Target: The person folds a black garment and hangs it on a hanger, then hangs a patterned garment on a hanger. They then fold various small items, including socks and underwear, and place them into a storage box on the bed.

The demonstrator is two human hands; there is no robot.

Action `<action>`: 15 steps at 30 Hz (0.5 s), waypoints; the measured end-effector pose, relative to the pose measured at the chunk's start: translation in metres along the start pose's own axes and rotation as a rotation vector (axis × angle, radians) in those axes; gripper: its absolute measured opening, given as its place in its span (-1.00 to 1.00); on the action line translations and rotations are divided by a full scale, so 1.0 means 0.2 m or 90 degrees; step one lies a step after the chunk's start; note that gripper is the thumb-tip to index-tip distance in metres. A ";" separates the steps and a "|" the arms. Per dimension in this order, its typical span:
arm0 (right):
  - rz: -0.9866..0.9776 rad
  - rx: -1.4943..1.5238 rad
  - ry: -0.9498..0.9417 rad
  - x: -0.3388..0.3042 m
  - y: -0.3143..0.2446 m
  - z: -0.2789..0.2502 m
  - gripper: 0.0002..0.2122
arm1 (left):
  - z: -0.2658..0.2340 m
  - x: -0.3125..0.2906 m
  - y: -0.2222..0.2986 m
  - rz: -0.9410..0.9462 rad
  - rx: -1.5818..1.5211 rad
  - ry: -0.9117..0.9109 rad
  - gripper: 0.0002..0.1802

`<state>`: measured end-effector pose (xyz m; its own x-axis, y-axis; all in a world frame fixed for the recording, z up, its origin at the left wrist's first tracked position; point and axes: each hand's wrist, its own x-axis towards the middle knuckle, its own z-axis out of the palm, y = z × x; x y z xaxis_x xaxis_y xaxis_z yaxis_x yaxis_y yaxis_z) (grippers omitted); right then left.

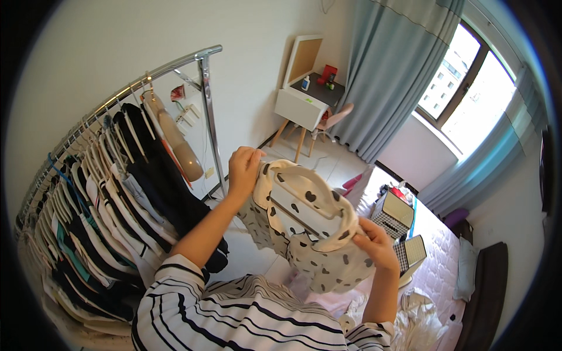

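A cream blouse [328, 263] with dark heart shapes hangs spread out in front of my striped top, its collar side up. Inside its neck opening shows a pale clothes hanger [301, 222], with the thin hook rising beyond the far edge. My left hand [243, 169] is closed at the left upper edge of the blouse, fingertips pinched together. At the right upper edge my right hand [377, 240] grips the fabric between thumb and fingers. The lower part of the blouse drops out of sight below.
On the left stands a chrome clothes rack [205, 88] packed with hung clothes [111, 205]. The bed [442, 245] at right bears checked storage boxes [393, 213] and crumpled clothes [418, 316]. Beyond are a small white dressing table [298, 108], a pink chair [336, 120] and grey-blue curtains [392, 70].
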<state>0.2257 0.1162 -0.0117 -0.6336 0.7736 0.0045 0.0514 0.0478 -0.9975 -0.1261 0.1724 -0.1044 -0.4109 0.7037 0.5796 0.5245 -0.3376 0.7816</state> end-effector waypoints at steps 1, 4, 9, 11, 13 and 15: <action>0.000 -0.012 -0.026 0.06 -0.01 0.05 -0.61 | 0.04 -0.05 -0.02 0.009 -0.004 0.077 -0.75; -0.014 -0.077 -0.059 0.24 -0.04 0.20 -0.61 | 0.07 -0.16 0.01 -0.065 -0.026 0.076 -0.48; -0.032 -0.232 -0.102 0.51 -0.08 0.38 -0.62 | 0.04 -0.17 0.00 -0.109 -0.106 0.155 -0.34; -0.054 -0.249 -0.096 0.57 -0.15 0.47 -0.59 | -0.01 -0.13 0.01 -0.091 -0.046 0.251 -0.34; -0.079 -0.258 -0.098 0.66 -0.17 0.54 -0.58 | -0.08 -0.10 0.02 -0.012 0.034 0.242 -0.38; -0.102 -0.312 -0.083 0.75 -0.19 0.60 -0.58 | -0.09 -0.06 0.02 0.045 0.078 0.231 -0.45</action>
<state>0.0356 0.1554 0.0187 -0.7525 0.6486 0.1141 0.2808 0.4727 -0.8353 -0.1328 0.1507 -0.1040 -0.5962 0.4070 0.6920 0.6367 -0.2853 0.7164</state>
